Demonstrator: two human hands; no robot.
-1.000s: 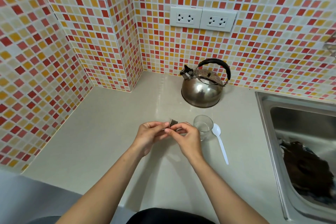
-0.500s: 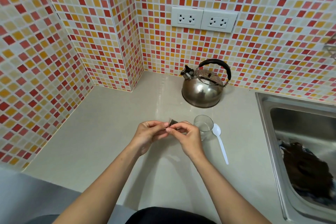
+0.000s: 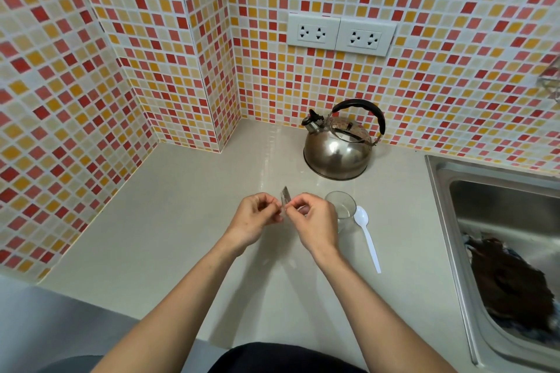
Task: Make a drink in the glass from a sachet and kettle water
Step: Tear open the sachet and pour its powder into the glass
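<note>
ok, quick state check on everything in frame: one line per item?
sachet: pinched between both hands, upright
left hand: gripping sachet
right hand: gripping sachet
glass: upright, looks empty
kettle: upright on counter, lid on
spoon: lying flat, untouched
sink: holds something dark
sockets: nothing plugged in

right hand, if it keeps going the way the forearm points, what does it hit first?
Likely the sachet, which the right hand already pinches against the left hand. Beyond them the line runs up-left over bare counter to the tiled wall. The glass sits just right of it. Depth is uncertain.
</note>
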